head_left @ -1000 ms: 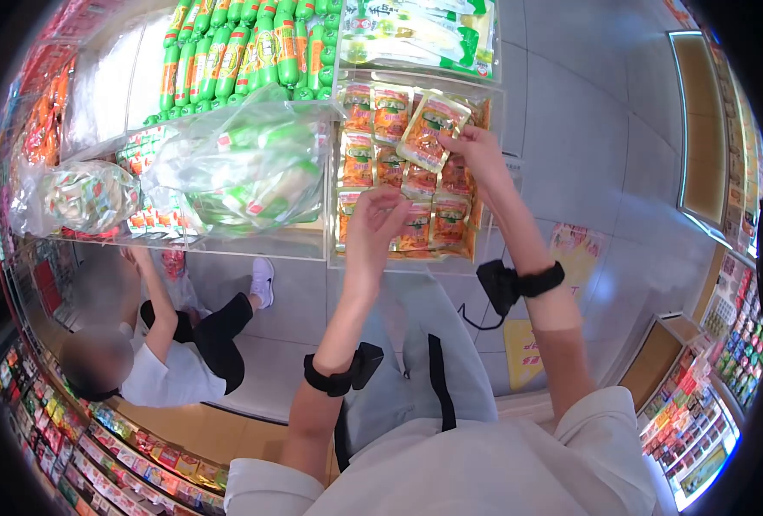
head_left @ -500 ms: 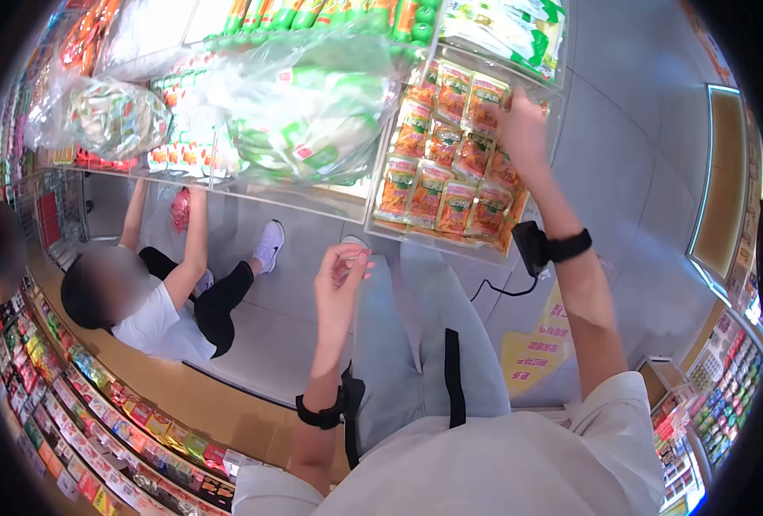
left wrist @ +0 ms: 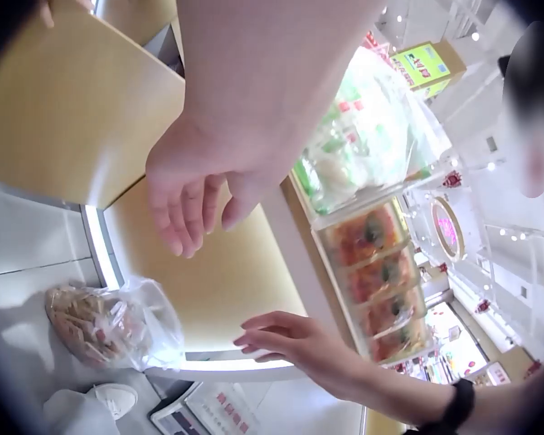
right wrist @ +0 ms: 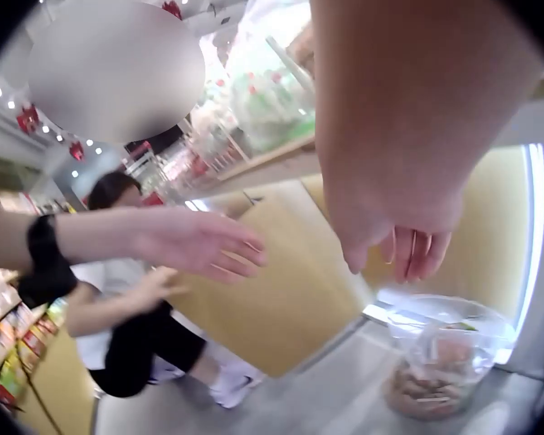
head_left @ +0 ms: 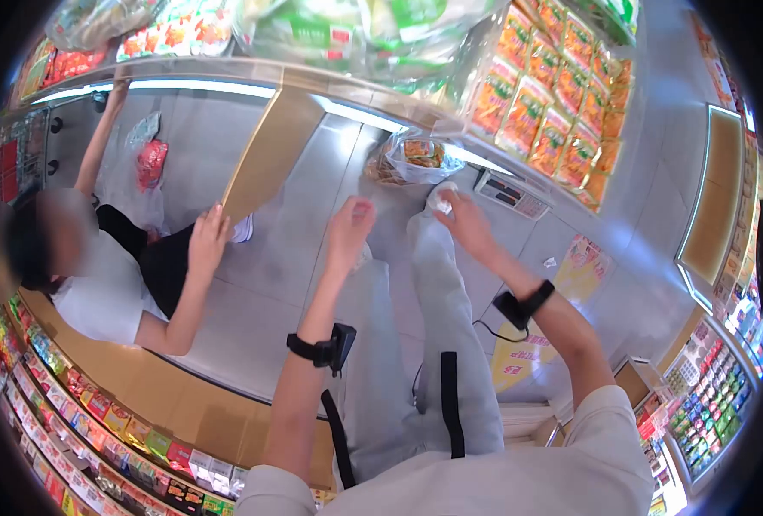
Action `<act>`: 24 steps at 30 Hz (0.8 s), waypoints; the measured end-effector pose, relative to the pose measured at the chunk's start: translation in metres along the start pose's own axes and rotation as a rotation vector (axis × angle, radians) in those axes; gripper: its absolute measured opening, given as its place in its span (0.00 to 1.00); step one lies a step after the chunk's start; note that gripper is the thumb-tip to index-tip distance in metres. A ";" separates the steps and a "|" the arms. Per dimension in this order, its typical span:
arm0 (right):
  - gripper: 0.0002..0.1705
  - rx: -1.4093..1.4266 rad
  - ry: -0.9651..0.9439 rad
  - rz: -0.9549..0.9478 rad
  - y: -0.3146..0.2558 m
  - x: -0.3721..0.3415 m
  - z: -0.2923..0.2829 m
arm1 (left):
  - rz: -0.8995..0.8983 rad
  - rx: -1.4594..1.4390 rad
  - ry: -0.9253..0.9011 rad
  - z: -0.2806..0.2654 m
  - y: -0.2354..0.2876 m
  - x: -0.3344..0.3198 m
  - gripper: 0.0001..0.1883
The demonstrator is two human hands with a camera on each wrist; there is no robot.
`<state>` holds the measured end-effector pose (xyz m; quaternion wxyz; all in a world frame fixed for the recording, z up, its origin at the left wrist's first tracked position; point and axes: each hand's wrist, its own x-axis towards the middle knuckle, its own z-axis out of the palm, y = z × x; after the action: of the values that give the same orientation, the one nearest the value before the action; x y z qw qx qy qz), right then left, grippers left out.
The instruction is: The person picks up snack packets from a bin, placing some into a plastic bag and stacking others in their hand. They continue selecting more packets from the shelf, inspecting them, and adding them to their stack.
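Note:
My left hand (head_left: pixel 349 230) hangs in front of my legs, below the display shelf, with its fingers loosely bent and holding nothing. Across from it is my right hand (head_left: pixel 467 225), also empty, its fingers relaxed and pointing downward. Nearest to both on the floor is a clear plastic bag (head_left: pixel 407 161) of packaged goods, with an orange packet on top; in the right wrist view the bag (right wrist: pixel 444 358) lies below the right fingers. Orange snack packets (head_left: pixel 553 95) fill the clear bin at the upper right, above the hands.
A wooden panel (head_left: pixel 265 159) stands out from under the shelf. Beside it on the left crouches another person (head_left: pixel 110 288), one hand at its edge. A scale (head_left: pixel 512 196) is on the floor near my foot. Large bags of green-white packages (head_left: pixel 338 39) lie on the shelf.
My right hand held an orange packet over the bin, let go of it there, and came down empty. My left hand also left the bin. The view has tipped downward, showing the floor bag.

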<state>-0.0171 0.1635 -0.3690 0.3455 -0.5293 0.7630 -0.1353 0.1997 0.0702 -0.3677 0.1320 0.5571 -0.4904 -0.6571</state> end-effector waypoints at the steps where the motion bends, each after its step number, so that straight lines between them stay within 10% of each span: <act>1: 0.22 -0.085 0.045 -0.072 0.026 0.018 0.021 | 0.040 0.061 -0.015 0.008 -0.015 0.013 0.11; 8: 0.30 -0.531 -0.108 -0.207 0.158 0.107 0.108 | 0.497 0.557 0.188 0.075 -0.097 0.158 0.12; 12: 0.10 -0.503 -0.310 -0.185 0.205 0.105 0.144 | 0.405 0.801 0.087 0.107 -0.159 0.235 0.10; 13: 0.08 -0.468 -0.106 -0.439 0.212 0.095 0.142 | 0.387 0.777 0.007 0.112 -0.165 0.241 0.10; 17: 0.06 -0.526 0.001 -0.491 0.198 0.055 0.111 | 0.715 0.835 0.047 0.130 -0.123 0.201 0.26; 24: 0.04 -0.551 0.007 -0.275 0.177 -0.010 0.116 | 0.950 0.946 -0.218 0.125 -0.124 0.158 0.32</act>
<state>-0.0638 0.2627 -0.5503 0.1649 -0.7009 0.6933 0.0293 0.0835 0.0783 -0.5738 0.0982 0.2096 -0.9270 -0.2952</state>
